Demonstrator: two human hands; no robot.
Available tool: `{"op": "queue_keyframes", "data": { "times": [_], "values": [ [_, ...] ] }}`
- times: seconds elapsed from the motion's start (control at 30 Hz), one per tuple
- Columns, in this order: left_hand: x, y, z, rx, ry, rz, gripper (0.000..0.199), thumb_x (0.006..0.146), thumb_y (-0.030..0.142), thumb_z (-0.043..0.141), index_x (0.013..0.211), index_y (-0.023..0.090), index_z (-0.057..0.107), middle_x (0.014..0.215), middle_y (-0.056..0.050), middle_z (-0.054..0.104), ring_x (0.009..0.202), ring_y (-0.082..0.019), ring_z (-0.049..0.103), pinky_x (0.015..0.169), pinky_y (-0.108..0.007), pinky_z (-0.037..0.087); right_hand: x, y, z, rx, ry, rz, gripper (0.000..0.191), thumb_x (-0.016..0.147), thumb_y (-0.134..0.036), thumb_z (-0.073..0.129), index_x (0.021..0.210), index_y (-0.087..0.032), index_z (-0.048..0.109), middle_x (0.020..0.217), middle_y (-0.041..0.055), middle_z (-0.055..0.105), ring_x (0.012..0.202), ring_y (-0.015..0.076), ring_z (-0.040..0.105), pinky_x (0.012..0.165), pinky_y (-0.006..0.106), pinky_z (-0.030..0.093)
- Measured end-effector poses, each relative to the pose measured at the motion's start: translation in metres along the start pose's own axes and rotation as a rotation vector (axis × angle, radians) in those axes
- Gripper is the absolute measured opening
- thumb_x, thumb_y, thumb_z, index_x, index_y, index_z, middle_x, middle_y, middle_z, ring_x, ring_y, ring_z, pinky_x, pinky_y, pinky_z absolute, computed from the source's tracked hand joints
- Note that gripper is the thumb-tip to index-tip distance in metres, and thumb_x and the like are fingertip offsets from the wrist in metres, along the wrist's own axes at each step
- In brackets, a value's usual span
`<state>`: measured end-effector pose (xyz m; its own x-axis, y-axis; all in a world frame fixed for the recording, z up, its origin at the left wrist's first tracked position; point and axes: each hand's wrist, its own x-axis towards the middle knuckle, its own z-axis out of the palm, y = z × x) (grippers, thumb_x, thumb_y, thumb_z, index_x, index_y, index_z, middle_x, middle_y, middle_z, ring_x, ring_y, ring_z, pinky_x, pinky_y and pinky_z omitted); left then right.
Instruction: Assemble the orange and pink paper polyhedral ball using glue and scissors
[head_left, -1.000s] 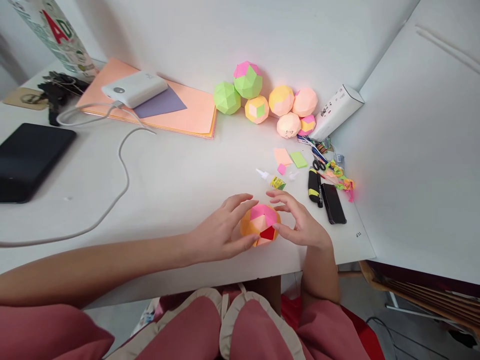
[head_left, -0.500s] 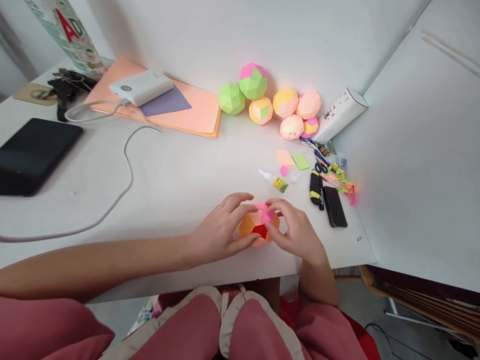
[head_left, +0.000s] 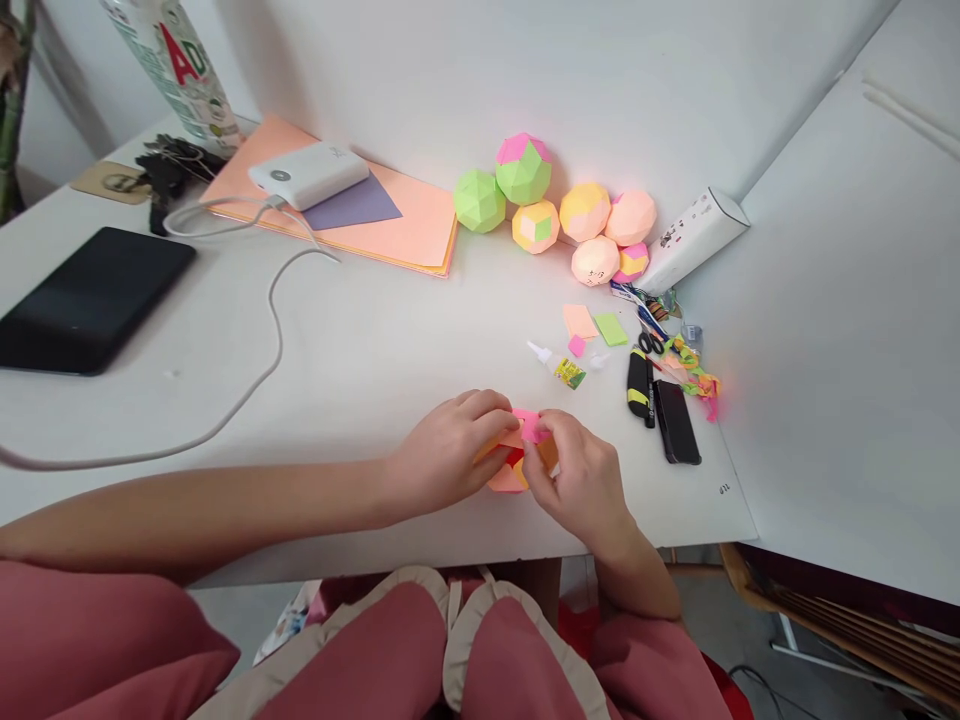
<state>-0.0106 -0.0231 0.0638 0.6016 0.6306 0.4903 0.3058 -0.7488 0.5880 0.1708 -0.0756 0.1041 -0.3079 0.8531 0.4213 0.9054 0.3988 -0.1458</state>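
Note:
A partly open paper ball [head_left: 508, 478] in orange, peach and pink sits near the desk's front edge, between my hands. My left hand [head_left: 454, 445] is closed on its left side, thumb and fingers pinching the paper. On the other side, my right hand [head_left: 581, 475] pinches the pink piece [head_left: 531, 426] at the top of the ball. Fingers cover much of the ball, and its red inside shows through the opening. Behind it lie a glue bottle [head_left: 568, 372], a small pink paper [head_left: 576, 345], a peach paper [head_left: 580, 321] and a green paper [head_left: 610, 329].
Several finished paper balls [head_left: 480, 201] stand by the wall. To the right are scissors [head_left: 650, 343], a cutter [head_left: 640, 385], a phone [head_left: 678, 422] and a white box [head_left: 697, 240]. A tablet [head_left: 94, 298], cable [head_left: 279, 345], power bank [head_left: 311, 174] and paper sheets [head_left: 420, 222] lie left.
My fingers have closed in on the ball, which is tilted differently. My right thumb has moved up to the pink piece. The whole view has shifted slightly.

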Motion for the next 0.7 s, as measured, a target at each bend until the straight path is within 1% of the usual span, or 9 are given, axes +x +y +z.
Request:
{"op": "queue_keyframes", "data": {
  "times": [0.1,0.2,0.27,0.33,0.47,0.7],
  "values": [
    [-0.0001,-0.0002,-0.0006,0.012,0.022,0.025,0.012,0.092,0.011,0.051,0.092,0.016,0.061,0.099,-0.009,0.067,0.084,-0.019,0.065,0.071,-0.032,0.059,0.0,0.0004,-0.0005,0.011,-0.01,0.003,0.006,0.095,-0.02,0.047,0.096,-0.017,0.052,0.089,0.0071,0.072,0.06,0.012,0.063,0.05,0.023,0.043],
    [0.0001,0.0005,-0.0016,0.0,0.04,0.018,0.014,0.094,0.01,0.049,0.092,0.016,0.062,0.099,-0.009,0.068,0.082,-0.017,0.065,0.068,-0.029,0.058,-0.0006,0.0007,-0.0008,0.039,-0.02,0.024,0.008,0.097,-0.019,0.044,0.098,-0.017,0.052,0.098,0.0098,0.072,0.065,0.0119,0.066,0.051,0.023,0.045],
    [0.0005,0.0007,-0.0015,-0.013,0.049,0.012,0.015,0.095,0.01,0.047,0.092,0.016,0.062,0.098,-0.009,0.068,0.081,-0.016,0.065,0.068,-0.028,0.057,-0.0015,0.0008,-0.0011,0.063,-0.037,0.051,0.01,0.097,-0.018,0.043,0.098,-0.017,0.053,0.1,0.0102,0.072,0.065,0.0117,0.067,0.052,0.023,0.046],
    [0.0007,0.0004,-0.0008,-0.022,0.047,0.001,0.018,0.096,0.012,0.046,0.091,0.016,0.062,0.098,-0.009,0.068,0.08,-0.016,0.065,0.068,-0.027,0.057,-0.0023,0.0009,-0.0013,0.088,-0.062,0.079,0.011,0.097,-0.018,0.042,0.098,-0.017,0.053,0.097,0.0091,0.072,0.064,0.0119,0.067,0.052,0.023,0.046],
    [0.001,-0.001,-0.0002,-0.035,0.035,-0.029,0.021,0.098,0.014,0.042,0.09,0.017,0.061,0.098,-0.009,0.068,0.079,-0.015,0.065,0.066,-0.026,0.056,-0.0035,0.0012,-0.0012,0.115,-0.119,0.119,0.013,0.097,-0.019,0.041,0.098,-0.018,0.054,0.083,0.0043,0.071,0.06,0.012,0.064,0.051,0.023,0.044],
    [0.0029,0.0,-0.0032,-0.16,-0.011,-0.115,0.02,0.097,0.013,0.043,0.087,0.018,0.06,0.096,-0.007,0.069,0.077,-0.014,0.065,0.066,-0.025,0.056,-0.0044,0.0016,0.0,0.135,-0.13,0.146,0.014,0.097,-0.02,0.041,0.096,-0.017,0.054,0.078,0.0027,0.069,0.058,0.0119,0.062,0.052,0.022,0.043]
  ]
}}
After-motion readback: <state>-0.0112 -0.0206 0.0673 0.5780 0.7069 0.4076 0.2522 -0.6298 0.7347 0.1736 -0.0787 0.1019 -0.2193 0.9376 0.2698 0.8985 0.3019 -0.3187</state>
